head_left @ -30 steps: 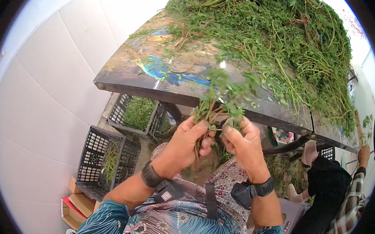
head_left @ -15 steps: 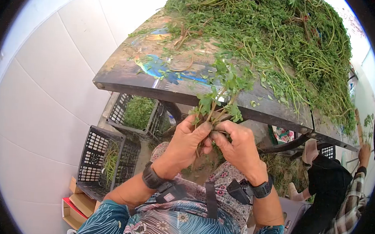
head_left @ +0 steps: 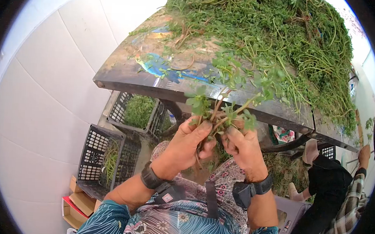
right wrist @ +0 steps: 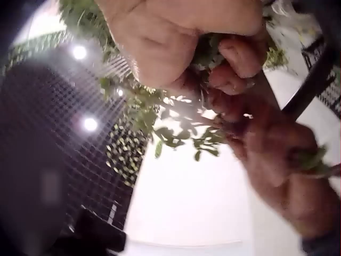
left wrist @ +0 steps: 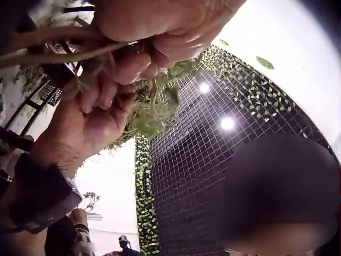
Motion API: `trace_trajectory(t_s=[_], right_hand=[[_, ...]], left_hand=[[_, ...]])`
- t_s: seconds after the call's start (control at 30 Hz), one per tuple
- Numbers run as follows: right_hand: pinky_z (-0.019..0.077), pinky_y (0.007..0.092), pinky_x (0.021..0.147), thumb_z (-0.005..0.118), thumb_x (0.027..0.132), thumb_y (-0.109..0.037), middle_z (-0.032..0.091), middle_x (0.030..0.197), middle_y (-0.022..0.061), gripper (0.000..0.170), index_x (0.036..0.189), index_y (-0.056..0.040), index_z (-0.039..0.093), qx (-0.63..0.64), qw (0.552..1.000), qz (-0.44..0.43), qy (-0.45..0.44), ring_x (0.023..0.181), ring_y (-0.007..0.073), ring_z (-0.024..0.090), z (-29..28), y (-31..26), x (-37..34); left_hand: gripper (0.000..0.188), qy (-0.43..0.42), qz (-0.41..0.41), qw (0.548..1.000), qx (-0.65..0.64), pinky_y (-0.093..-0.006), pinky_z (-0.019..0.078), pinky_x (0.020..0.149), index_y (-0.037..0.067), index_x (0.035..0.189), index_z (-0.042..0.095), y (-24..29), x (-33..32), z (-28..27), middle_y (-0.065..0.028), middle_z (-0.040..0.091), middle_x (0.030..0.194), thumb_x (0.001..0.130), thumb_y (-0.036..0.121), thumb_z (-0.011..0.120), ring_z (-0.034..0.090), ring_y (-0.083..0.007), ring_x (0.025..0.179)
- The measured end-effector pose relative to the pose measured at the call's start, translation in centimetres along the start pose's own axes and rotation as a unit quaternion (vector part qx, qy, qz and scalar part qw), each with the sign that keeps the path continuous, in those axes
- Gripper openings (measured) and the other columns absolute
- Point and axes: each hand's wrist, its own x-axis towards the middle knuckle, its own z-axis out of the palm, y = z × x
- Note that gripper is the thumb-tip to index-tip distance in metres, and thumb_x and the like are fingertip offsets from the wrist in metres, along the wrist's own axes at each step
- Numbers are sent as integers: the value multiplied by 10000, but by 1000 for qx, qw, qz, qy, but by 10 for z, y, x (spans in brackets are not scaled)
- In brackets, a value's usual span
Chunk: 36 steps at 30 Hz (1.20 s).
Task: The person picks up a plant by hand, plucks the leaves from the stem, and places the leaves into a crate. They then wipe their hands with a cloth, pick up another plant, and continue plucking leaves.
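Observation:
My left hand point(head_left: 186, 140) grips the reddish stems of a small bunch of purslane point(head_left: 215, 112) in front of the table edge. Its leafy tops fan out upward over the wood, and thin stem ends poke out below my fingers. Close on the right, my right hand point(head_left: 246, 147) has its thumb and fingers curled on the bunch's lower leaves. In the right wrist view, green leaves point(right wrist: 208, 50) show inside the curled fingers of that hand. Stems point(left wrist: 58, 56) run across the left wrist view beneath my left hand.
A big heap of greens point(head_left: 268, 32) covers much of the wooden table point(head_left: 126, 67). Below stand a black crate point(head_left: 98, 157) with a few stems and another crate point(head_left: 137, 112) holding greens. Another person's hand point(head_left: 364, 156) is at the far right.
My right hand moved left against the left hand, then drew back right, lower down. The purslane tops have spread apart and lean more to the right. My left hand has barely moved.

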Motion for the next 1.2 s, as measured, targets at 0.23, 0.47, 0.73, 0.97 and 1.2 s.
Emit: trace_trajectory(t_s=[0.23,0.47,0.73,0.97,1.2], right_hand=[[459,275,644,590,767,-113,625,814,58,240,985,-11,597,-290,940,-165,66,684,126,558,8,12,6],[433,272,549,587,792,-126,596,712,81,210,967,-11,584,-338,919,-197,52,591,144,532,9,11,7],[253,180,421,563,824,-148,502,678,4,261,1053,-38,501,112,994,-4,7,503,53,388,3,2,2],[292,185,427,563,815,-152,503,657,-23,193,972,-40,551,-156,984,-84,30,528,30,411,4,15,8],[284,165,427,555,824,-153,486,652,-37,184,983,-64,534,77,997,-5,9,526,25,402,-4,7,-1]], left_hand=[[150,14,17,998,51,-191,330,401,117,1011,530,-4,4,-6,18,536,770,886,199,530,474,-76,554],[172,14,11,997,71,-188,315,357,106,1001,519,-5,5,-11,0,534,737,881,229,536,460,-71,502],[247,26,-40,999,-14,-169,292,350,103,1037,490,-3,5,-10,-3,535,711,866,269,556,451,-51,483],[232,33,-1,998,60,-176,289,355,107,1037,492,-9,6,-11,12,522,692,869,255,556,429,-50,455],[184,76,-40,996,3,-166,258,349,108,1010,497,-1,3,-8,6,493,644,885,241,523,360,-39,417]])
